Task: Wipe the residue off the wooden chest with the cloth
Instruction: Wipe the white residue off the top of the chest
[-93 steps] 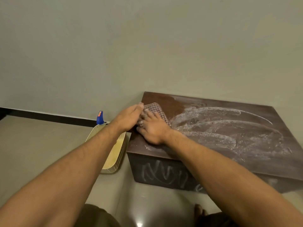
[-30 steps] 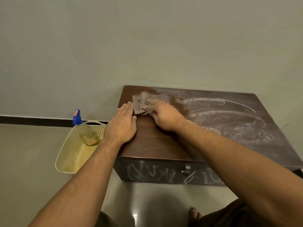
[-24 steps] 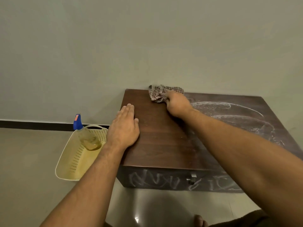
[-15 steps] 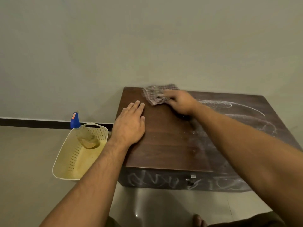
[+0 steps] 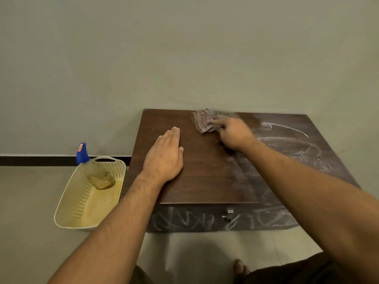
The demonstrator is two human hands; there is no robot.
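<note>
1. We see the wooden chest (image 5: 205,181) on the floor against a wall. White residue (image 5: 287,144) streaks the right half of its lid and its front face.
2. The checked cloth (image 5: 205,123) sits bunched on the lid near the back edge.
3. The right hand (image 5: 233,134) curls its fingers over the cloth, gripping it.
4. The left hand (image 5: 164,158) lies flat on the lid's bare left part, fingers straight, holding nothing.
5. Beside the chest, a cream basket (image 5: 67,201) holds a blue-capped bottle (image 5: 96,173).
</note>
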